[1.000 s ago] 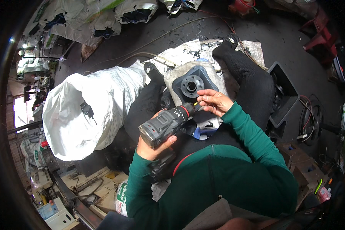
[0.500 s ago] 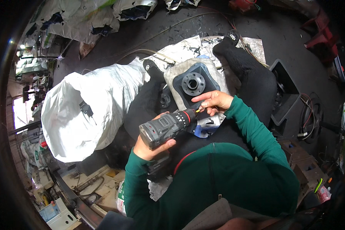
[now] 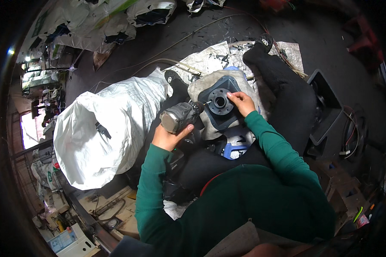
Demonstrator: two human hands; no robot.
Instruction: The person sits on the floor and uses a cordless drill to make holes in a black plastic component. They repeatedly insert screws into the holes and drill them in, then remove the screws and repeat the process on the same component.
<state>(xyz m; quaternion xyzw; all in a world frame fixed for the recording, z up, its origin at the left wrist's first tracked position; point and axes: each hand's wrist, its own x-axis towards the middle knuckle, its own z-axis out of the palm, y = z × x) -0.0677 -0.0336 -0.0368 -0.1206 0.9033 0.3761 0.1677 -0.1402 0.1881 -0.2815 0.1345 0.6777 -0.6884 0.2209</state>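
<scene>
My left hand [image 3: 167,136] is wrapped round a grey-black cordless drill [image 3: 178,116]. Its chuck and thin bit point at the left side of a round dark flange [image 3: 221,110], close to the ring of holes; whether the tip sits in a hole I cannot tell. The flange has a wide centre bore and rises from a dark square plate [image 3: 222,123] with rounded corners. At the flange's upper right rim, the fingertips of my right hand [image 3: 243,104] are pinched against the edge. Beneath the plate lies a pale cloth-like pad [image 3: 197,88], between my legs.
A large white woven sack [image 3: 116,124] gapes beside my left leg. On the right stands a dark bin [image 3: 330,107] with parts inside. Hoses [image 3: 180,64] cross the floor and printed sheets [image 3: 289,53] beyond the pad. Stuffed sacks [image 3: 150,15] line the far left.
The drill has moved up to the flange's left side. My right hand has left the drill bit and moved up onto the flange's rim.
</scene>
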